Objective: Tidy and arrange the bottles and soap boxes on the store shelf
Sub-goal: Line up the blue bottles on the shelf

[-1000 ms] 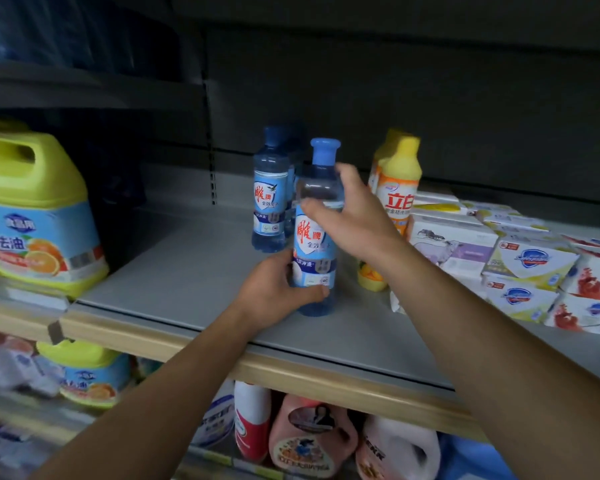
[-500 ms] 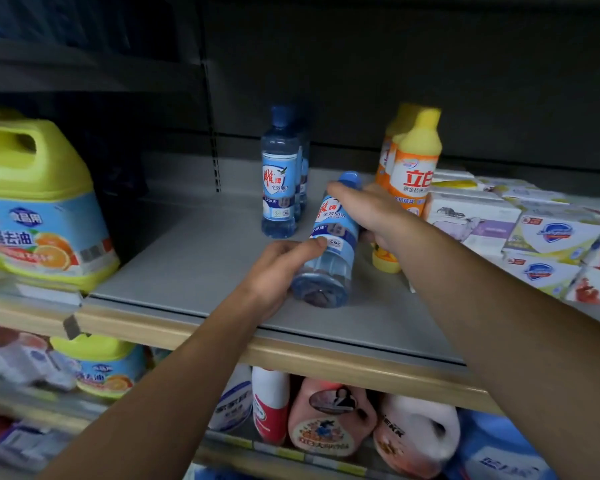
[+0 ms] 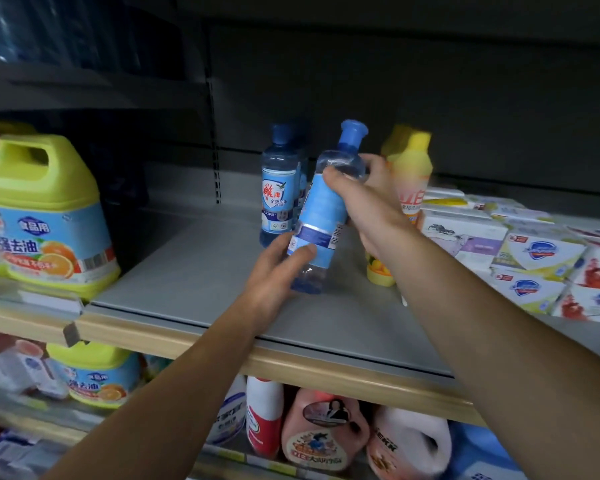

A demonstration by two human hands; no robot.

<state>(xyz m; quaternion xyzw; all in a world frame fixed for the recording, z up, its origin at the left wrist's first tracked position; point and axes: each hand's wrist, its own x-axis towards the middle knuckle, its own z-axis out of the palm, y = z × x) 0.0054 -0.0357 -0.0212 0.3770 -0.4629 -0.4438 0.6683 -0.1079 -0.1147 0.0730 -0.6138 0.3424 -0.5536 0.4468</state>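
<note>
- Right now I have a clear plastic bottle with a blue cap and a pale blue label [image 3: 321, 216] gripped in both hands above the grey metal shelf [image 3: 194, 271], about midway between its front lip and the back wall.
- Its long axis leans: the cap points up and away to the right, the base sits lower and nearer the front edge, and the label's back with the barcode faces me. I cannot tell whether the base touches the shelf or hangs just above it.
- My right hand [image 3: 368, 206] takes the upper body from the right, thumb across the shoulder just below the neck and fingers curled round the far side.
- My left hand [image 3: 274, 268] takes the lower part from the left, thumb laid over the bottom of the label, the other fingers wrapped behind and mostly hidden.
- Just behind and left, almost touching the tilted one, a matching upright blue-capped bottle with a shield label [image 3: 279, 188] stands toward the back, with another hidden partly behind it.
- To the right, a blurred yellow squeeze bottle with an orange label [image 3: 411, 178] stands close beside my right wrist, and beyond it white and yellow soap boxes [image 3: 537, 254] are stacked toward the right end.
- I judge the next move depends on tipping the cap back to vertical and turning the label forward; the free shelf lies to the left, so the left hand is better placed to steady the base.
</note>
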